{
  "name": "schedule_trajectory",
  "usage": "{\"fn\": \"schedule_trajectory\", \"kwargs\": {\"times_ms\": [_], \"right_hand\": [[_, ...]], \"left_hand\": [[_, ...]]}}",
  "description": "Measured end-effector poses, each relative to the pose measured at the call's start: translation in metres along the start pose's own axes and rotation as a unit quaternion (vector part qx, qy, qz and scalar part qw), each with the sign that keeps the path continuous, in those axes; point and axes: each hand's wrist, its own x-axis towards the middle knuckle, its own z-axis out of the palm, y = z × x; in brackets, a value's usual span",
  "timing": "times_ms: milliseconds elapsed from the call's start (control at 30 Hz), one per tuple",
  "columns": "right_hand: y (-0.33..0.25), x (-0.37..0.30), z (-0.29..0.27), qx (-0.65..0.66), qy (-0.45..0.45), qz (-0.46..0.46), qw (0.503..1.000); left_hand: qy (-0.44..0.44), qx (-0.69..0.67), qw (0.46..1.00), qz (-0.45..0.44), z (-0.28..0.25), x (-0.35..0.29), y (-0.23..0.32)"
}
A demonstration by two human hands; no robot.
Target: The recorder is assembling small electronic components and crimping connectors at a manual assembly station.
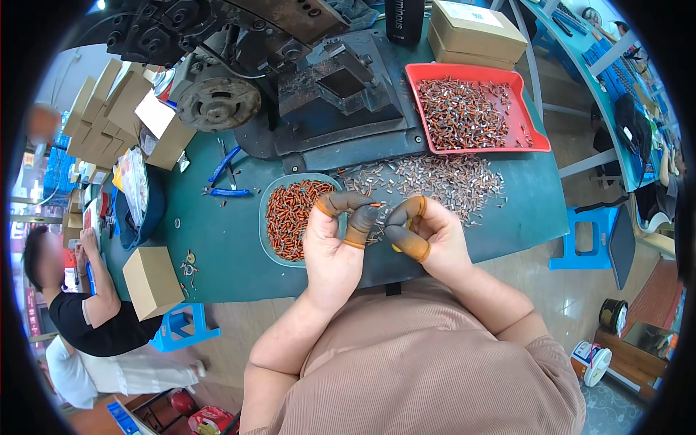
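Observation:
My left hand (335, 250) is closed in a pinch, with worn orange-grey finger covers on thumb and forefinger. A tiny orange cylindrical piece (375, 205) shows at its fingertips. Just to the right, my right hand (439, 235) wears similar covers and is pinched too; whatever its fingertips hold is hidden. Close by on the left is a pale green tray (264, 243) of small orange cylindrical pieces (291, 217). Behind my hands, many loose silvery metal pieces (453, 181) lie spread on the green tabletop (500, 235).
A dark press machine (341, 109) stands at the back, beside a red tray (533, 141) of orange-and-silver pieces. Blue-handled pliers (228, 192) and a cardboard box (152, 281) are on the left. Another person (98, 312) sits at the far left. A blue stool (583, 243) stands right.

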Motion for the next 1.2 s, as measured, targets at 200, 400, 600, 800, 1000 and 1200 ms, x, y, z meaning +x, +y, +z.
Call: {"fn": "schedule_trajectory", "kwargs": {"times_ms": [200, 400, 600, 800, 1000, 1200], "right_hand": [[-0.007, 0.006, 0.004, 0.052, -0.012, 0.020, 0.998], [-0.008, 0.010, 0.006, 0.016, -0.006, 0.017, 1.000], [-0.048, 0.042, -0.006, -0.043, 0.038, 0.008, 0.998], [-0.083, 0.131, 0.006, -0.135, 0.053, -0.059, 0.988], [-0.081, 0.170, 0.018, -0.198, 0.065, -0.079, 0.975], [-0.079, 0.176, 0.016, -0.226, 0.080, -0.049, 0.970]], "left_hand": [[0.002, 0.013, 1.000, 0.001, -0.004, 0.002, -0.004], [0.003, 0.042, 0.999, 0.001, -0.004, 0.007, 0.000], [0.072, 0.228, 0.963, 0.128, -0.024, 0.049, 0.015], [0.078, 0.403, 0.838, 0.360, -0.025, 0.119, 0.031], [0.115, 0.516, 0.701, 0.479, -0.029, 0.157, 0.018], [0.100, 0.525, 0.667, 0.519, -0.032, 0.173, 0.003]]}}
